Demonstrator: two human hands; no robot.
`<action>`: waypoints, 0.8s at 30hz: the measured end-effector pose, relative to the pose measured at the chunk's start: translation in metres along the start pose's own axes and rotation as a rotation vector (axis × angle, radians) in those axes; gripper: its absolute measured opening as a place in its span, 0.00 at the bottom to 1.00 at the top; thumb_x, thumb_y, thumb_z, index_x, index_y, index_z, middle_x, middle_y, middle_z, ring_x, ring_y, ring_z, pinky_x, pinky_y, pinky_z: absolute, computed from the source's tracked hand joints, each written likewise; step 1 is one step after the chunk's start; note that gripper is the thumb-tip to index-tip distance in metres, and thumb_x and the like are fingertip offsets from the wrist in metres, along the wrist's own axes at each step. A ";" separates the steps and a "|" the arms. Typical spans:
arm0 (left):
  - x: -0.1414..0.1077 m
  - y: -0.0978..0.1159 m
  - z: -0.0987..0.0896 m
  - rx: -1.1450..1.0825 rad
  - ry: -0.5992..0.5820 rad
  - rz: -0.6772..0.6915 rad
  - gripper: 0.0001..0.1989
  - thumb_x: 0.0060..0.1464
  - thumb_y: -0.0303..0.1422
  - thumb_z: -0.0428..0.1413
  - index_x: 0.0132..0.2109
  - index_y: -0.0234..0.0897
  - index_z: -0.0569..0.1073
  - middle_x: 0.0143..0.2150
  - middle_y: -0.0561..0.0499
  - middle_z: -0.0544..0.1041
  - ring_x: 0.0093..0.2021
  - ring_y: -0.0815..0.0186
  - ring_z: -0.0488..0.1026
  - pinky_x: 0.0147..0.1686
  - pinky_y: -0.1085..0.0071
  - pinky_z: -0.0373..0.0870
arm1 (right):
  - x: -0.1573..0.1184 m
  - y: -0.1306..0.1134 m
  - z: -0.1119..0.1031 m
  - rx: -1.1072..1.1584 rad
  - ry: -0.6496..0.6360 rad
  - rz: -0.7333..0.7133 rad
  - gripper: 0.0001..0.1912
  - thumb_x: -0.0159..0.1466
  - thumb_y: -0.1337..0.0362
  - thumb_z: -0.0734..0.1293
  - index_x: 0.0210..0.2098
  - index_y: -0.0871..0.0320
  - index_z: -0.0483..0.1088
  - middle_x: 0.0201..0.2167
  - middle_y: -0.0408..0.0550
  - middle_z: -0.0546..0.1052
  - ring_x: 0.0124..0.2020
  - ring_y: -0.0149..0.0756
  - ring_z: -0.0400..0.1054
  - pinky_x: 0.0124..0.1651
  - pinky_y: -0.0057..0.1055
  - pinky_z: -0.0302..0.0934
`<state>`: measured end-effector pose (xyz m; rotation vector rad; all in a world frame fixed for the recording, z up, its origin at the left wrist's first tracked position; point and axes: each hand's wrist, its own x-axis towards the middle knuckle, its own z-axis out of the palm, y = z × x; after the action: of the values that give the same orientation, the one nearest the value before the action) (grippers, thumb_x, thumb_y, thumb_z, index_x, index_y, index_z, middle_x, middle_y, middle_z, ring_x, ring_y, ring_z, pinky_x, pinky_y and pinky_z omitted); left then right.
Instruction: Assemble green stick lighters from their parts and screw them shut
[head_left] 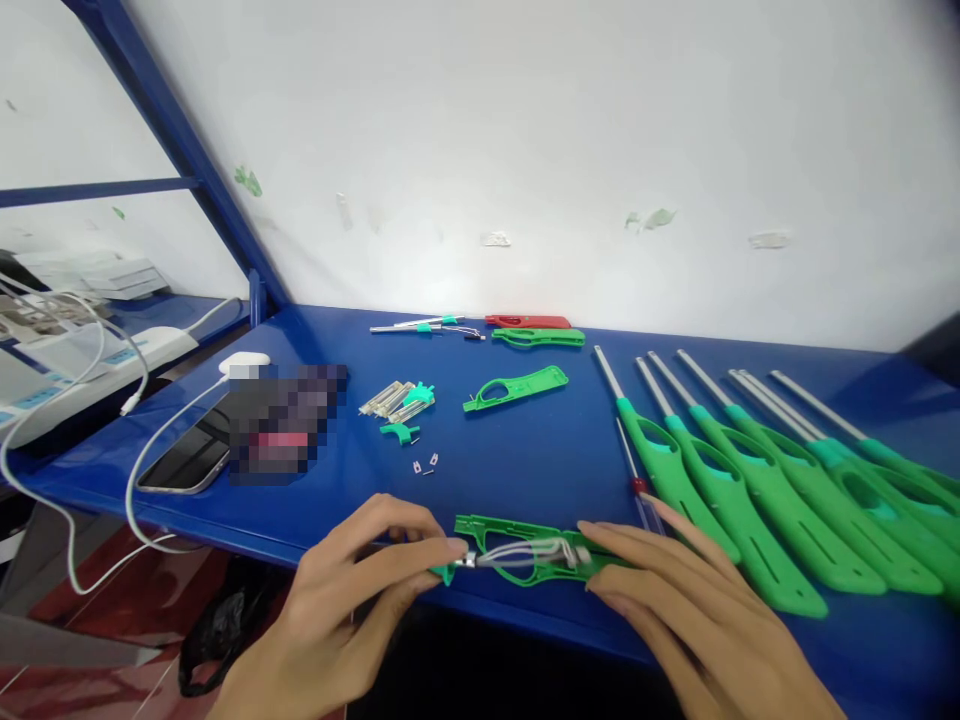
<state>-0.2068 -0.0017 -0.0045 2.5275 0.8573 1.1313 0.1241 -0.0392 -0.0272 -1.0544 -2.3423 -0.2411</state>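
A green lighter half-shell [517,578] lies at the table's front edge, its open side up. My left hand [375,590] pinches a small green piece with a metal end at the shell's left. White wires [525,550] run from that metal end to a blurred part [574,555] in the shell. My right hand [675,590] rests its fingers on the shell's right end, thumb beneath. Behind lie a loose green half-shell [536,388], green triggers [401,433], small metal parts [418,467] and a bundle of clear tubes [386,400].
Several green lighters [772,540] with metal barrels lie at the right, beside a red-handled screwdriver [638,486]. Red [529,321] and green shells lie near the wall, with metal rods [405,329] to their left. A phone [191,455] and white cable occupy the left side.
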 end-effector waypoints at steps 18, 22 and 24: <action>0.002 -0.008 0.007 0.190 -0.099 -0.091 0.20 0.71 0.20 0.51 0.63 0.42 0.73 0.52 0.46 0.74 0.48 0.63 0.71 0.47 0.65 0.71 | -0.003 0.001 0.001 0.009 -0.002 -0.007 0.17 0.72 0.72 0.61 0.55 0.50 0.74 0.64 0.37 0.73 0.71 0.29 0.61 0.80 0.35 0.40; 0.002 -0.008 0.006 0.189 -0.141 -0.099 0.21 0.71 0.21 0.51 0.64 0.44 0.73 0.53 0.46 0.73 0.49 0.64 0.71 0.47 0.66 0.72 | -0.001 0.002 0.004 0.045 0.010 0.015 0.15 0.73 0.70 0.62 0.54 0.50 0.74 0.65 0.37 0.72 0.70 0.29 0.61 0.80 0.35 0.42; 0.001 -0.007 0.004 0.182 -0.160 -0.100 0.21 0.72 0.21 0.50 0.65 0.45 0.72 0.54 0.46 0.73 0.49 0.64 0.71 0.47 0.66 0.72 | -0.001 0.004 0.005 0.062 -0.001 0.009 0.15 0.73 0.70 0.62 0.53 0.50 0.74 0.65 0.35 0.72 0.70 0.27 0.61 0.80 0.34 0.42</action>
<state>-0.2061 0.0049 -0.0094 2.6411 1.0738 0.8425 0.1253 -0.0357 -0.0320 -1.0354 -2.3304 -0.1629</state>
